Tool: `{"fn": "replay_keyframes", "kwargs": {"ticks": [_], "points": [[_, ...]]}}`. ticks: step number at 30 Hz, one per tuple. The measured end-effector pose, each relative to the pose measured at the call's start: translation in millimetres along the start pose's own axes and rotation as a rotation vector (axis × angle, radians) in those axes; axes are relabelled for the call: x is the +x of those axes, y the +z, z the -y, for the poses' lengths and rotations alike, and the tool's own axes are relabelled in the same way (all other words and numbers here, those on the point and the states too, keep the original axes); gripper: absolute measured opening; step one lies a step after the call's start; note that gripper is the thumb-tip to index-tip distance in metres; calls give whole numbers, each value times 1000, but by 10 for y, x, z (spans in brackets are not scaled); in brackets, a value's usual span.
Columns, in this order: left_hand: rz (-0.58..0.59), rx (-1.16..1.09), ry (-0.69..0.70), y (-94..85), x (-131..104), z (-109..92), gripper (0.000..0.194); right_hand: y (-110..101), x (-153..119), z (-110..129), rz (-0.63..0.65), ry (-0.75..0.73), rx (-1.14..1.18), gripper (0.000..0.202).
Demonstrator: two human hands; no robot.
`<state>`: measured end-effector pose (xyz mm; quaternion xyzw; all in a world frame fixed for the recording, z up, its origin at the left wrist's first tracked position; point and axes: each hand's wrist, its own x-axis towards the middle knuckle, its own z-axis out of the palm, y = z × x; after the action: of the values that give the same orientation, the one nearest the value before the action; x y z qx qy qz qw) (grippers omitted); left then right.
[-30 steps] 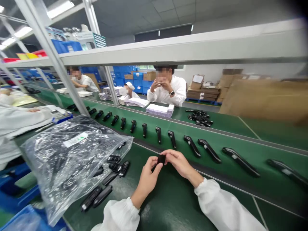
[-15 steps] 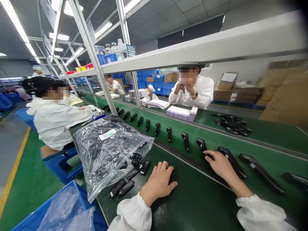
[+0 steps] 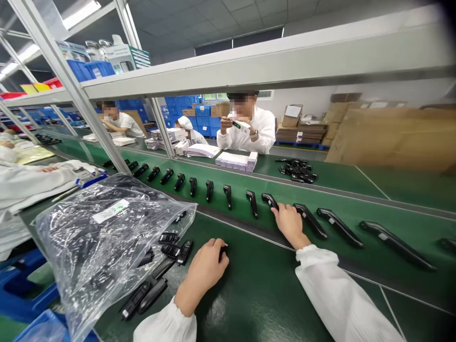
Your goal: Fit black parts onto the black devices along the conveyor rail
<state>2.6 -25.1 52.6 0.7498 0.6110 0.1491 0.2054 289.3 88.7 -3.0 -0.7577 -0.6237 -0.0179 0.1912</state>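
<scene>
My right hand [image 3: 290,223] reaches onto the green belt, its fingers closed on the lower end of a black angled handheld device [image 3: 269,200]. Other devices of that shape lie in a row along the belt, one [image 3: 251,203] just to the left and another [image 3: 309,220] just to the right. Over the green bench, my left hand [image 3: 206,266] is curled with a small black part [image 3: 223,250] between thumb and fingers; most of it is hidden. Left of that hand lie several loose black plastic casing pieces [image 3: 184,252], by the mouth of a large clear plastic bag [image 3: 117,237] full of dark parts.
A metal shelf [image 3: 249,61] spans above the belt. Across it a person in white [image 3: 254,126] holds a small box, with white boxes [image 3: 235,160] and a pile of black devices [image 3: 296,170] on the far bench. Another person's white sleeve [image 3: 35,185] rests at left.
The view has turned to the right. My left hand, earlier lower and flatter on the bench, now shows a black part in its curled fingers. My right hand stays at the device.
</scene>
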Motion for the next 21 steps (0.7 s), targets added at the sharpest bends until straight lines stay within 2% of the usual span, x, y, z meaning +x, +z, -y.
{"fn": "replay_keyframes", "kwargs": {"ticks": [2, 3, 4, 6, 8, 9, 12, 15, 17, 21], "points": [[-38, -199, -2, 21, 44, -6, 21, -74, -106, 102, -79, -65, 144, 40], [-44, -318, -4, 33, 61, -12, 22, -118, -174, 180, -55, -126, 290, 40], [-46, -446, -10, 49, 72, -22, 24, -162, -248, 273, 36, -201, 474, 39], [-57, -726, -14, 95, 79, -49, 27, -242, -408, 485, 360, -338, 864, 38], [-82, -895, -5, 162, 72, -82, 29, -295, -558, 684, 642, -384, 1148, 40], [-95, -914, 1, 201, 68, -97, 29, -310, -622, 765, 704, -369, 1239, 41], [-128, -846, 2, 300, 72, -119, 27, -305, -735, 900, 705, -249, 1388, 42], [-150, -703, 8, 258, 84, -73, 27, -265, -699, 878, 736, -179, 1434, 40], [-206, -572, 6, 109, 72, 26, 29, -253, -577, 773, 696, -142, 1397, 39], [-396, -298, -88, -290, 2, 436, 41, -282, -195, 358, 405, -6, 1092, 32]]}}
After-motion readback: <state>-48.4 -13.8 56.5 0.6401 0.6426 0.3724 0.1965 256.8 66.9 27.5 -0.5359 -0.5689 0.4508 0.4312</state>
